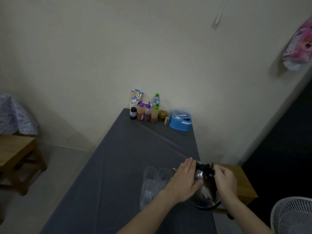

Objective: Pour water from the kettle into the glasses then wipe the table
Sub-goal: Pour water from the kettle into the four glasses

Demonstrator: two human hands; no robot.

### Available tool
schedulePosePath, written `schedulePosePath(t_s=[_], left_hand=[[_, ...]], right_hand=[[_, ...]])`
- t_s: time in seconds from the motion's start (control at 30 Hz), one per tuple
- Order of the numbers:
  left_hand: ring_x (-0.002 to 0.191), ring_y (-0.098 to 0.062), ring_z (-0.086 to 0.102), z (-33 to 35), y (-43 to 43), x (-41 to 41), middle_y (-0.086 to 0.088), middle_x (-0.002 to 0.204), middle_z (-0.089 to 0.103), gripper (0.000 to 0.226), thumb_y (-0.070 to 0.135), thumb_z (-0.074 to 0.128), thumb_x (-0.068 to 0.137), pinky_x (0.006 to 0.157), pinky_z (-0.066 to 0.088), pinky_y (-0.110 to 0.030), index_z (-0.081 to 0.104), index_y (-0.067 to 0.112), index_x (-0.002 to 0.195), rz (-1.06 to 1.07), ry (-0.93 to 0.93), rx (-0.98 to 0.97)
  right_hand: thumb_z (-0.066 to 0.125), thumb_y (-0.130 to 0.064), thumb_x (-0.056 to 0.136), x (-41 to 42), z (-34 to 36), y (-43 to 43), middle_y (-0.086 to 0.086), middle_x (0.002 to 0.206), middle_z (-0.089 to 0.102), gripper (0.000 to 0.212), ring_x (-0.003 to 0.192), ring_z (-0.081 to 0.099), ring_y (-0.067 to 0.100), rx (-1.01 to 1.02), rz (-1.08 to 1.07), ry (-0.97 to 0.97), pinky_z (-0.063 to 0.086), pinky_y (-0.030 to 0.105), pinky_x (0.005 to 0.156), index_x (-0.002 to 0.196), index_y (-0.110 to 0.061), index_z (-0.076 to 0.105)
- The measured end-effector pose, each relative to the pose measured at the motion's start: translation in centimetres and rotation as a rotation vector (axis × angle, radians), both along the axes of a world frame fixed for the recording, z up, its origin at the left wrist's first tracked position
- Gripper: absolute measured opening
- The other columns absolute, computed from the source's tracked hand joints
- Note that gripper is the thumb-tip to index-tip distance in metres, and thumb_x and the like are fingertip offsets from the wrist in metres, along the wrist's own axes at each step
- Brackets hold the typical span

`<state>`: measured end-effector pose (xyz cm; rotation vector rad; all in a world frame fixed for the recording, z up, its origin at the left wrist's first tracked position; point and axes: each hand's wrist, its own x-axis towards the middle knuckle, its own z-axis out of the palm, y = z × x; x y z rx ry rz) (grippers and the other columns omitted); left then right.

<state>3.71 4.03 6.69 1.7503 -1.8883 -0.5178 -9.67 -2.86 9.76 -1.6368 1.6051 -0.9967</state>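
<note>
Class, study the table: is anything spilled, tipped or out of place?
Nothing stands out. The three clear glasses stand upright beside the shiny steel kettle, no spill shows on the grey tablecloth, and the sauce bottles stand upright at the far end.

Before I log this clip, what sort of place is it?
Probably a small eatery or home dining corner: squeeze sauce bottles and a cup of wrapped chopsticks stand against the wall on a grey-clothed table, beside clear drinking glasses.

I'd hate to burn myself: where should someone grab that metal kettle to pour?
Probably by the black handle on top of the kettle, coming from the right, where the right hand already is. The spout faces left toward the glasses; the shiny body may be hot.
</note>
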Motion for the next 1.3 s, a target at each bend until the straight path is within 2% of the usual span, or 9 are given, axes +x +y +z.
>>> schedulePosePath(t_s=[0.13,0.27,0.43,0.7,0.83,0.93,1.07,1.13,1.3], left_hand=[[0.152,-0.021,-0.004,0.1,0.0,0.4,-0.012,0.164,-0.002,0.103,0.071,-0.003,0.075,0.12,-0.007,-0.029,0.002,0.005,0.154,-0.007,-0.071,-0.009],[0.152,-0.022,-0.004,0.6,0.4,1.1,-0.013,0.164,-0.002,0.106,0.071,-0.004,0.073,0.12,-0.009,-0.028,0.002,0.004,0.154,0.029,-0.07,-0.036],[0.152,-0.021,-0.008,1.0,1.6,1.9,-0.013,0.164,-0.007,0.113,0.073,-0.004,0.066,0.118,-0.012,-0.025,-0.003,0.002,0.153,0.115,0.023,-0.04],[0.151,-0.019,-0.011,0.0,2.8,3.2,-0.011,0.163,-0.011,0.112,0.077,0.003,0.07,0.121,-0.007,-0.027,-0.009,0.003,0.153,0.218,0.169,-0.05],[0.151,-0.02,-0.012,-0.3,3.1,3.5,-0.011,0.163,-0.012,0.107,0.077,0.005,0.07,0.118,-0.01,-0.024,-0.017,0.008,0.149,0.254,0.189,-0.051],[0.151,-0.02,-0.012,-0.6,3.2,3.6,-0.011,0.163,-0.014,0.099,0.073,0.015,0.084,0.119,-0.009,-0.025,-0.019,0.007,0.149,0.29,0.215,-0.063],[0.151,-0.02,-0.013,-0.9,3.3,3.8,-0.01,0.162,-0.017,0.105,0.074,0.014,0.08,0.119,-0.009,-0.024,-0.013,0.002,0.152,0.331,0.248,-0.091],[0.151,-0.02,-0.014,-1.1,3.2,3.9,-0.011,0.162,-0.017,0.113,0.078,0.009,0.072,0.119,-0.01,-0.024,-0.013,0.001,0.152,0.338,0.275,-0.108],[0.15,-0.019,-0.016,-1.7,3.0,4.2,-0.011,0.16,-0.022,0.115,0.078,0.013,0.071,0.119,-0.01,-0.023,-0.016,0.0,0.151,0.344,0.277,-0.158]], right_hand=[[0.049,-0.023,0.092,0.2,-0.6,0.5,0.018,0.072,0.067,0.033,0.072,0.063,0.033,0.065,-0.04,-0.09,0.051,0.042,0.07,0.072,-0.003,0.066],[0.048,-0.022,0.091,1.4,0.0,0.8,0.022,0.07,0.063,0.034,0.066,0.058,0.031,0.046,-0.014,-0.114,0.044,0.035,0.062,0.071,0.002,0.063],[0.05,-0.019,0.091,3.5,1.7,0.9,0.004,0.057,0.055,0.035,0.058,0.052,0.021,-0.022,0.087,-0.006,0.036,0.03,0.056,0.056,-0.015,0.056],[0.053,-0.017,0.091,6.6,4.0,1.2,0.006,0.054,0.053,0.036,0.053,0.048,0.015,-0.166,0.271,0.213,0.034,0.026,0.051,0.056,-0.009,0.056],[0.053,-0.017,0.091,7.7,4.3,1.1,0.004,0.054,0.055,0.034,0.053,0.05,0.012,-0.208,0.345,0.292,0.033,0.025,0.048,0.061,-0.005,0.062],[0.054,-0.017,0.09,8.6,4.3,0.6,0.003,0.052,0.056,0.036,0.053,0.052,0.013,-0.267,0.377,0.323,0.036,0.027,0.053,0.056,-0.008,0.06],[0.054,-0.018,0.09,9.5,4.2,-0.2,-0.002,0.049,0.054,0.04,0.055,0.053,0.013,-0.375,0.425,0.435,0.04,0.036,0.075,0.05,-0.017,0.055],[0.053,-0.02,0.089,10.0,4.2,-0.5,-0.006,0.047,0.052,0.04,0.053,0.05,0.009,-0.424,0.451,0.478,0.037,0.034,0.076,0.049,-0.02,0.053],[0.043,-0.034,0.086,11.0,4.2,-1.4,-0.004,0.052,0.057,0.037,0.057,0.05,0.007,-0.476,0.522,0.573,0.028,0.031,0.073,0.053,-0.024,0.055]])
